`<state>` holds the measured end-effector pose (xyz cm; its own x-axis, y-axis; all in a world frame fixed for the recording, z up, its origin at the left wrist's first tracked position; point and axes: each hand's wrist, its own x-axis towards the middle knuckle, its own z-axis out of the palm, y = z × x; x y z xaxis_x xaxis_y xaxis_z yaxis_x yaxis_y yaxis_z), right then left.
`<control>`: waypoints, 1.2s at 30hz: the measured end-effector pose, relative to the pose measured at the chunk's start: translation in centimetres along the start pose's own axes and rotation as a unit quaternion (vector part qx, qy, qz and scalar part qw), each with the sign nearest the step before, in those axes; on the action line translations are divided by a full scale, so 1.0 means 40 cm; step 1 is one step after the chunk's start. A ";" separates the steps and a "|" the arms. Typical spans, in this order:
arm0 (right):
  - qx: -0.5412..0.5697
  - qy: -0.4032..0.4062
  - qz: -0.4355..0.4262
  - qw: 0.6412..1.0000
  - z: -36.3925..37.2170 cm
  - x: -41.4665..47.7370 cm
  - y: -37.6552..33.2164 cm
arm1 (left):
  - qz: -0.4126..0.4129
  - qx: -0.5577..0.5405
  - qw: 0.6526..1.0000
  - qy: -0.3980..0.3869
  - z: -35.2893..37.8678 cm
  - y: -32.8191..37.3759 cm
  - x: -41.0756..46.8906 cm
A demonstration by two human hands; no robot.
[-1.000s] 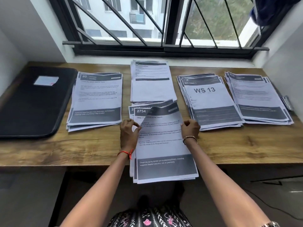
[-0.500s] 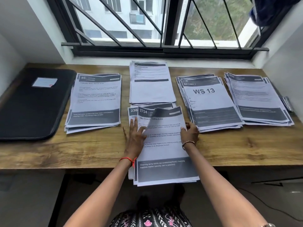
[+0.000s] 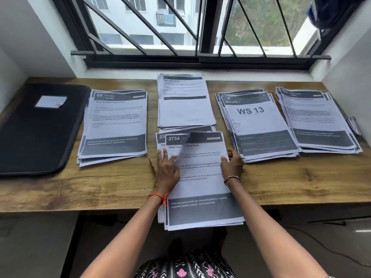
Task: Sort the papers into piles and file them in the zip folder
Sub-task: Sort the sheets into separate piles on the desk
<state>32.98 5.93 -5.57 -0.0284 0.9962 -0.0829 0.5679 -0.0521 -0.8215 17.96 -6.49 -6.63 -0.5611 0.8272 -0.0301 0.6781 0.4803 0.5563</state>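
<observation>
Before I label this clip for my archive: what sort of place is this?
Probably a home desk nook: a wooden desk under a barred window facing an apartment block, with paper piles and a zip folder.

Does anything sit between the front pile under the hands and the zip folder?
Yes: the pile headed 85 lies on the table between the front pile and the folder, which lies closed.
</observation>
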 end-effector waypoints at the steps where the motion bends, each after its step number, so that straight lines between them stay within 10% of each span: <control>1: -0.002 0.002 0.000 1.000 0.000 0.000 -0.001 | -0.002 0.007 1.000 -0.002 -0.002 0.000 0.002; 12: 0.060 0.057 0.057 0.995 -0.008 -0.004 -0.031 | 0.047 -0.150 0.978 0.137 -0.010 -0.014 0.032; 19: 0.056 0.060 0.059 0.995 0.013 0.007 -0.050 | -0.117 -0.340 0.918 0.169 -0.135 -0.047 0.114; 36: -0.044 0.046 0.050 0.997 0.044 0.019 -0.034 | -0.178 -0.016 0.966 0.186 -0.388 -0.274 0.311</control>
<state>30.74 6.64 -5.49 0.1047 0.9887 -0.1071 0.6348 -0.1494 -0.7581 -3.81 -5.97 -0.22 -0.8914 0.4473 0.0727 0.3999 0.7011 0.5904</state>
